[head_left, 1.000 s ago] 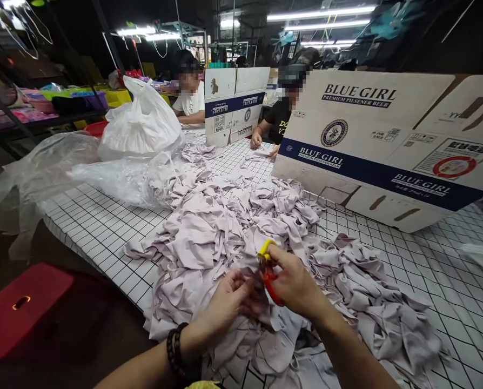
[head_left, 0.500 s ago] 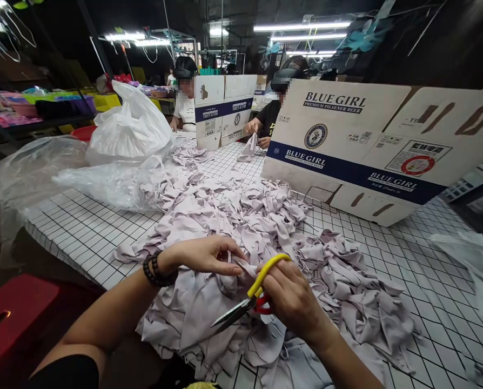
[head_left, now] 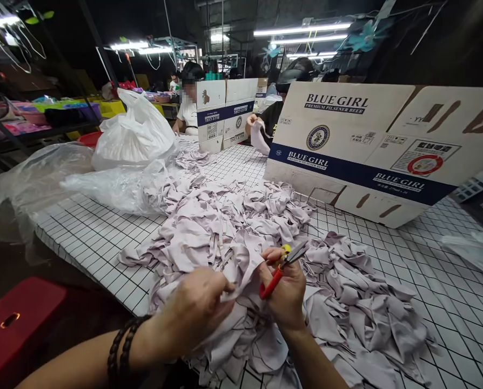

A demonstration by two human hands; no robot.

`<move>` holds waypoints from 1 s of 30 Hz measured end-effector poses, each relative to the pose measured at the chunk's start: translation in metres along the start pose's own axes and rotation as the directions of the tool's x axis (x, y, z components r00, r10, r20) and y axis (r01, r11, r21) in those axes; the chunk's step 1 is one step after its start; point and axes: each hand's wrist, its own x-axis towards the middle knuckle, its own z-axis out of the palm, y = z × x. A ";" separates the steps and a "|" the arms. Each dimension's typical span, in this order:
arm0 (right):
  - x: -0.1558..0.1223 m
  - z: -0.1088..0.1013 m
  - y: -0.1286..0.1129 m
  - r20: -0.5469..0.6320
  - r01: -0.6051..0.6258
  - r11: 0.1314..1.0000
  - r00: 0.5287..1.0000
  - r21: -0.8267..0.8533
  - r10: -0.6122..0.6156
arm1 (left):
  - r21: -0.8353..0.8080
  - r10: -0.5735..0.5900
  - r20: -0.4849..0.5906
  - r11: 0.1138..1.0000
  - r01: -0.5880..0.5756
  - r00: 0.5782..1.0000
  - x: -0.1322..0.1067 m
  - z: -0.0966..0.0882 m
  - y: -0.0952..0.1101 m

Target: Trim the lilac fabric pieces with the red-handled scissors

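A pale lilac fabric piece [head_left: 243, 262] is stretched between my two hands above a heap of similar pieces [head_left: 201, 232]. Its left end is pinched in my left hand [head_left: 190, 310], which has dark bead bracelets [head_left: 123, 346] at the wrist. My right hand [head_left: 286, 297] is closed around scissors [head_left: 280, 273] with red and yellow handles, their blades pointing up and to the right. The thumb and forefinger of that same hand grip the fabric's right end. Folds of cloth and the fingers hide the exact edges being held.
White cardboard boxes [head_left: 347, 124] [head_left: 213, 129] stand across the gridded table [head_left: 99, 237]. Plastic bags [head_left: 134, 132] lie at its left, and a red stool [head_left: 26, 319] is below. Two people sit beyond, one person's hand [head_left: 252, 123] lifting a cloth piece.
The scissors have swung from pointing down-left to up-right in my right hand. My left hand has come nearer and lower, and the fabric is drawn out. The co-worker's cloth is raised.
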 end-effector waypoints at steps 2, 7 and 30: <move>0.004 0.000 -0.003 0.009 0.013 1.000 1.000 0.020 -0.013 | -0.254 -0.181 0.186 0.941 0.225 0.966 -0.008 0.011 0.002; 0.006 -0.008 -0.009 0.119 0.016 1.000 0.993 0.019 -0.019 | -0.697 -0.340 0.241 0.592 0.406 0.909 0.005 0.038 -0.006; 0.002 -0.029 -0.012 0.319 -0.113 0.993 0.941 -0.024 0.114 | -0.858 -0.236 0.458 0.136 0.495 0.857 0.017 0.057 -0.004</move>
